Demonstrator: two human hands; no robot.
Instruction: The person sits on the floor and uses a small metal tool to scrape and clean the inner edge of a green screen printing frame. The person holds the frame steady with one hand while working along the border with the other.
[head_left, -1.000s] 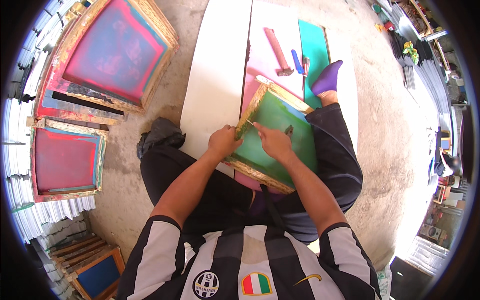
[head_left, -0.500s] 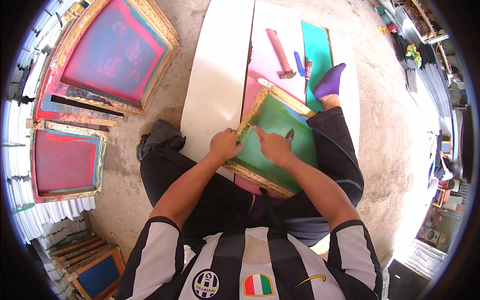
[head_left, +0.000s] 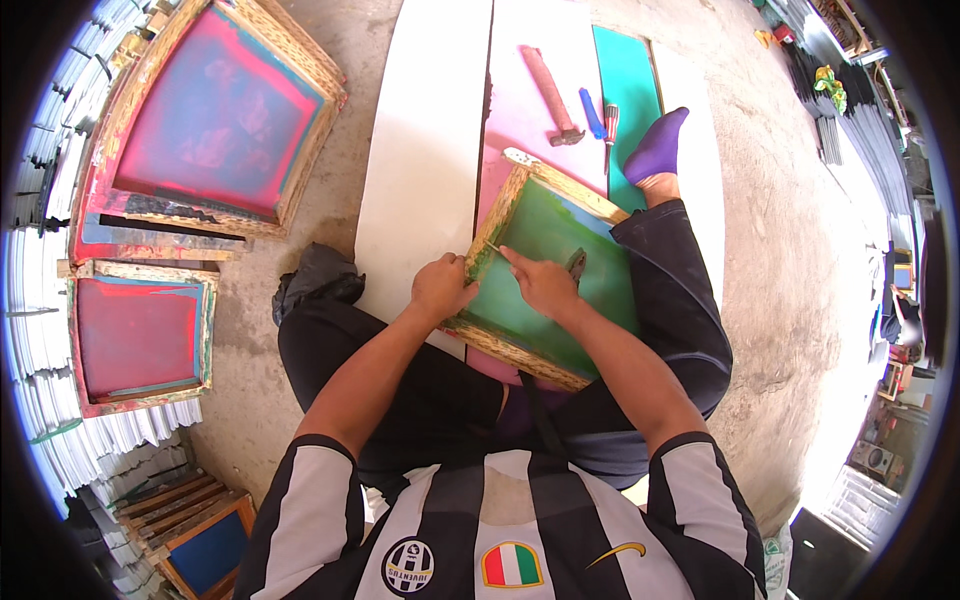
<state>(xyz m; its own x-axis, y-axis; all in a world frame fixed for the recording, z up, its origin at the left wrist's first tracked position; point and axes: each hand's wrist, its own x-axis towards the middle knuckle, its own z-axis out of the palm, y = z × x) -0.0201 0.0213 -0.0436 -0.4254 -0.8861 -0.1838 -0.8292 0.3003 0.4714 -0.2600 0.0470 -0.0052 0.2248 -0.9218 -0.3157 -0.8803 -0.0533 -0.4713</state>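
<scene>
Frame with green mesh [head_left: 540, 232] lies skewed between the bent legs, over pink board [head_left: 512, 130] – little changed in the last second. View shifted slightly; both hands keep about the same spots on the frame, so work looks to be staying on one rail.

Clock read from frame's middle: left hand [head_left: 440, 288] at 9, fingers curled round the rail, gripping. Right hand [head_left: 548, 288] over the mesh, forefinger toward 10, by a small pale sliver [head_left: 491, 246] at the rail – pinched or only touched, can't tell. Dark pliers-like tool head [head_left: 577, 263] at right hand's 2; held or lying, unclear. Hammer [head_left: 548, 92] at 12.

Markings: striped shirt [head_left: 465, 520] at 6 has round crest [head_left: 408, 566] with lettering, three-colour shield badge [head_left: 512, 567], curved yellow mark [head_left: 618, 553]. No legible writing on tools.
</scene>
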